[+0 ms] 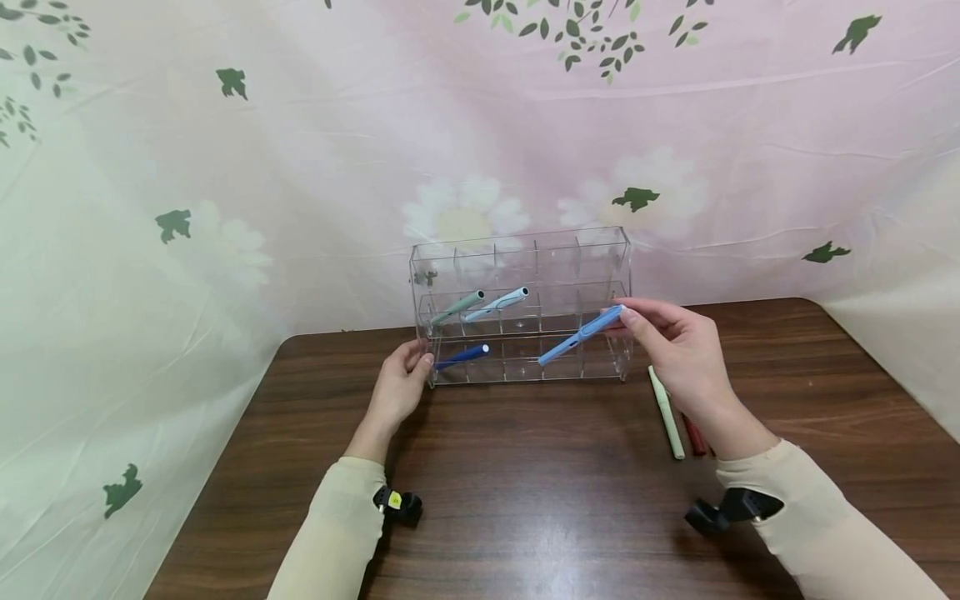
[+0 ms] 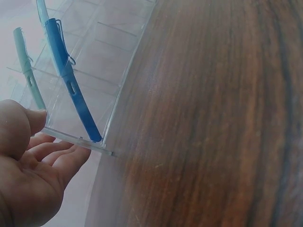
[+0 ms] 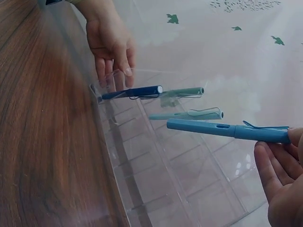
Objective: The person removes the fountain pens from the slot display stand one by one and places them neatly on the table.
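A sky-blue pen [image 1: 576, 338] is being pinched by the right hand [image 1: 688, 358] before the clear rack [image 1: 525, 334], whose left end is being gripped by the left hand [image 1: 396, 385], apparently for slotting, compartment alignment being needed next.

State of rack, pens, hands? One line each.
clear rack: upright, holding three pens
left hand: gripping rack's left end
right hand: pinching blue pen
blue pen: tilted, capped
dark blue pen: in rack, leaning, capped
grey-green pen: in rack, leaning, capped
pale blue pen: in rack, leaning, capped
pale green pen: lying on table
red pen: on table, partly hidden
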Demonstrator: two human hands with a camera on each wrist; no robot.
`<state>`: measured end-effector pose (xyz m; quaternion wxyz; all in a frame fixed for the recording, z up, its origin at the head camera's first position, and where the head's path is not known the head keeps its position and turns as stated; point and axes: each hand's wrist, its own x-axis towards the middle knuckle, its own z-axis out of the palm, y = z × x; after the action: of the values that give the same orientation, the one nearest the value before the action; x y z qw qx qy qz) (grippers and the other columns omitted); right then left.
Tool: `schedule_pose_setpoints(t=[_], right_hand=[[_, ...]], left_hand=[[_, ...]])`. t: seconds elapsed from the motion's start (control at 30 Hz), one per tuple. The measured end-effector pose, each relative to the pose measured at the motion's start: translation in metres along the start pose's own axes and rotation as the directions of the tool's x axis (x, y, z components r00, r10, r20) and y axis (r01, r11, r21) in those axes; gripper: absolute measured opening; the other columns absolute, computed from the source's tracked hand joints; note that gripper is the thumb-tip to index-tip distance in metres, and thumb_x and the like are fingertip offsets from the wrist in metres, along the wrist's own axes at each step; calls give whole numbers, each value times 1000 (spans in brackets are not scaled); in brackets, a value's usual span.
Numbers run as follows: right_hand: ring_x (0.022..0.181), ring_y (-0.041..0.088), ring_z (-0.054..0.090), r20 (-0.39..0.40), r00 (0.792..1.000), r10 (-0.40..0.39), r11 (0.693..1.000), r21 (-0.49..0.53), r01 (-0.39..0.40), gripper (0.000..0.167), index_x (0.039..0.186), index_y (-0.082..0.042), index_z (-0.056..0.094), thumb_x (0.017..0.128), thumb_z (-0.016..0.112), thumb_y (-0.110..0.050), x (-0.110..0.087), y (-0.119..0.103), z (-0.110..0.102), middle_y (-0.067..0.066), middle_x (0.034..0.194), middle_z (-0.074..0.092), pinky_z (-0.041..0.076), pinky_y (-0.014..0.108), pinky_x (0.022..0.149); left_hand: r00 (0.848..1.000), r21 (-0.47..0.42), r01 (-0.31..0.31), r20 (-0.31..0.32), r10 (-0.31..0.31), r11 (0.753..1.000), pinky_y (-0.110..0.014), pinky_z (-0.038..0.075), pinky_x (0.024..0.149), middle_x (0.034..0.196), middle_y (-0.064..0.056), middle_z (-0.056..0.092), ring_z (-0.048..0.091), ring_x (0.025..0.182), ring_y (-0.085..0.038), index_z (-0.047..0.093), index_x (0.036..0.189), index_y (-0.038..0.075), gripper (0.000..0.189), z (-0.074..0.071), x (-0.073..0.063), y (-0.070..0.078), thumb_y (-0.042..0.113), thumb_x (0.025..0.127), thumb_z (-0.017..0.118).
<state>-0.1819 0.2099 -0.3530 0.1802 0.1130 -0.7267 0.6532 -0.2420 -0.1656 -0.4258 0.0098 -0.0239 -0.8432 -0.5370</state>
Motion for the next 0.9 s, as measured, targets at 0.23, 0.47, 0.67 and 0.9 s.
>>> schedule_pose_setpoints(t=[0.23, 0.47, 0.67, 0.9], right_hand=[[85, 6, 81, -49, 998, 28, 1000, -6, -28, 30, 129, 5, 75, 104, 73, -13, -2, -1, -11, -12, 99, 84, 62, 15, 88], [84, 7, 81, -75, 996, 46, 998, 41, -43, 26, 127, -1, 78, 103, 74, -12, -4, -1, -24, -10, 99, 84, 60, 13, 89], [82, 6, 81, -96, 994, 51, 998, 35, -47, 29, 128, 4, 76, 103, 74, -11, -6, 1, -34, -11, 99, 84, 62, 13, 84], [82, 5, 80, -126, 990, 68, 998, 22, -65, 29, 127, 5, 76, 103, 75, -11, -8, 4, -47, -10, 93, 84, 60, 12, 85]], left_hand=[[1000, 10, 4, 5, -4, 1000, -56, 50, 120, 154, -28, 59, 60, 143, -41, 51, 156, -2, 45, 0, 0, 0, 17, 114, 54], [1000, 14, 5, 11, -5, 1000, -54, 49, 121, 156, -27, 58, 57, 146, -40, 50, 156, -1, 46, -1, 2, 1, 18, 114, 54], [1000, 10, 6, 12, -6, 1000, -56, 48, 121, 157, -28, 57, 55, 149, -41, 50, 156, -2, 46, -2, 2, 1, 17, 114, 55], [1000, -4, 4, 10, -4, 1000, -55, 49, 121, 156, -28, 58, 57, 146, -41, 50, 156, -3, 46, -1, 2, -1, 16, 114, 54]])
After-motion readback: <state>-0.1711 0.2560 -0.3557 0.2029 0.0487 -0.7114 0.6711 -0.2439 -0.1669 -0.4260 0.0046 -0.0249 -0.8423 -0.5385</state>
